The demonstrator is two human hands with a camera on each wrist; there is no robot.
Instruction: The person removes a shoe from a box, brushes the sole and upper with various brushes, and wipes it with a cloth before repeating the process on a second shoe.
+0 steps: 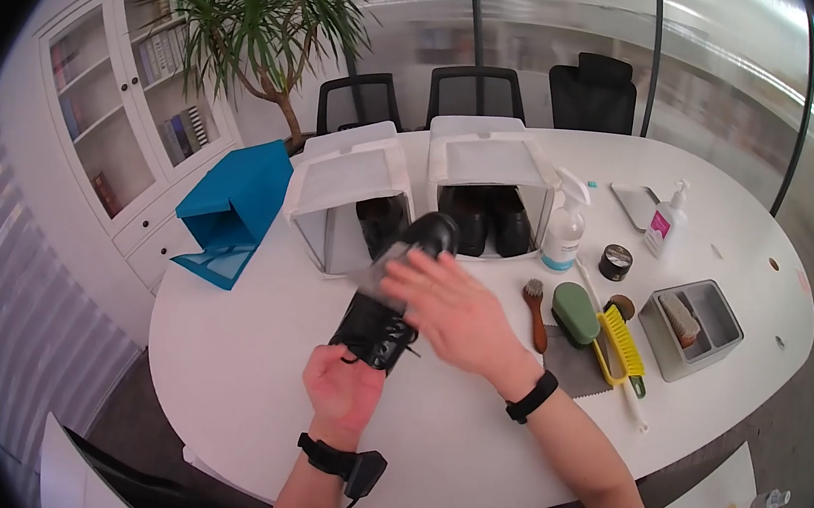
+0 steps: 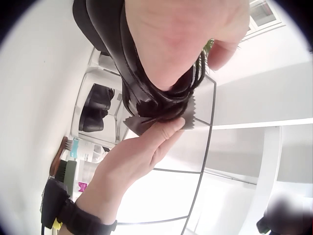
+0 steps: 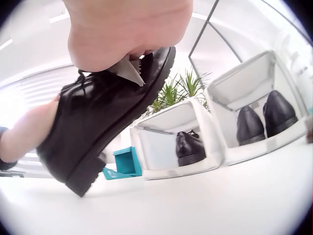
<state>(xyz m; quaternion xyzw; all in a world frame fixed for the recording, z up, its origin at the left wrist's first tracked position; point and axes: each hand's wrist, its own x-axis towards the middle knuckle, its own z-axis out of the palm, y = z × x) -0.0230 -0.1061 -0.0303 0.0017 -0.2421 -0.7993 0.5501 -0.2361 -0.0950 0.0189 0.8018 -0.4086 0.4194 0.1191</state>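
A black lace-up shoe (image 1: 371, 332) is held up off the white table, toe pointing away. My left hand (image 1: 343, 391) holds it from the heel end, its fingers reaching into the shoe's opening and hidden there. With my right hand (image 1: 455, 314) I hold a thin grey cloth (image 3: 128, 72) against the top of the shoe near the toe. The cloth's zigzag edge sticks out beside the thumb in the left wrist view. Seen from the right wrist, the thick sole and heel hang above the tabletop.
Two white shoe boxes (image 1: 341, 173) stand open behind, with black shoes (image 1: 485, 221) inside. A blue box (image 1: 239, 197) lies to the left. On the right are a spray bottle (image 1: 566, 226), a round tin (image 1: 615, 262), several brushes (image 1: 575, 311), another grey cloth (image 1: 573, 369) and a divided bin (image 1: 692, 329).
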